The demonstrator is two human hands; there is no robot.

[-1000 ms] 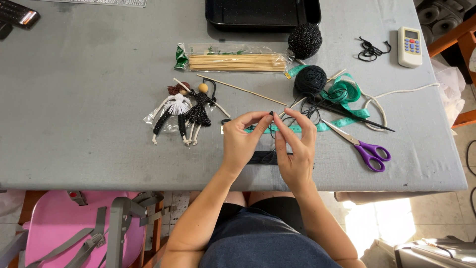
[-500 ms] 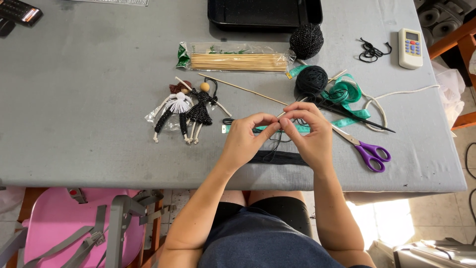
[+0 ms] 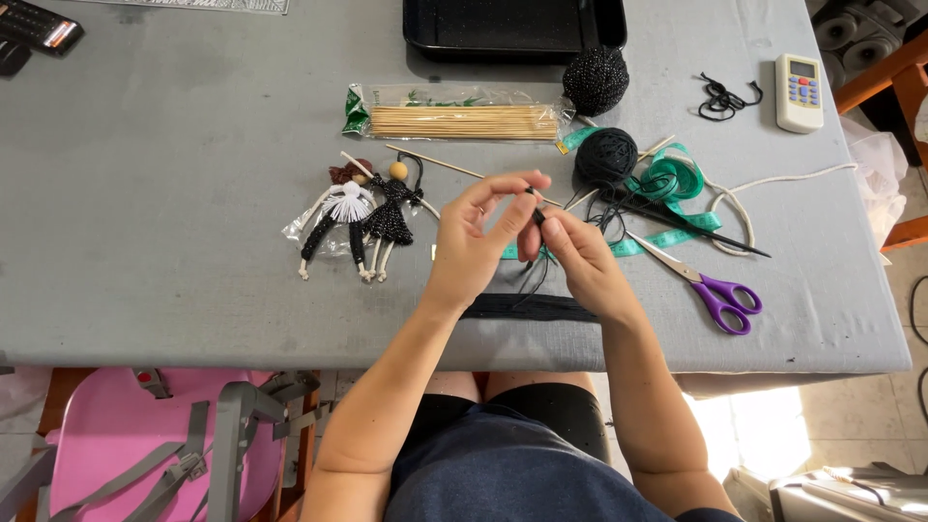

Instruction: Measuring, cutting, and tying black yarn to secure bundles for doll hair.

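Observation:
My left hand (image 3: 474, 242) and my right hand (image 3: 580, 261) meet over the near middle of the grey table (image 3: 174, 193), both pinching a thin black yarn strand (image 3: 537, 220) between fingertips. Loose black strands hang down from the pinch to a flat bundle of black yarn (image 3: 527, 307) at the table's front edge. The strand runs toward a black yarn ball (image 3: 605, 155). Two small yarn dolls (image 3: 362, 215) lie just left of my left hand.
A pack of wooden skewers (image 3: 454, 121), a sparkly black yarn ball (image 3: 594, 79), a green measuring tape (image 3: 667, 184), purple-handled scissors (image 3: 710, 290), white cord (image 3: 764, 184), a white remote (image 3: 798, 92) and a black tray (image 3: 512, 24) surround the hands. A pink chair (image 3: 116, 435) stands below left.
Both hands have lifted slightly and moved up the table, fingertips pinched closer together on the black strand. The view has shifted a little.

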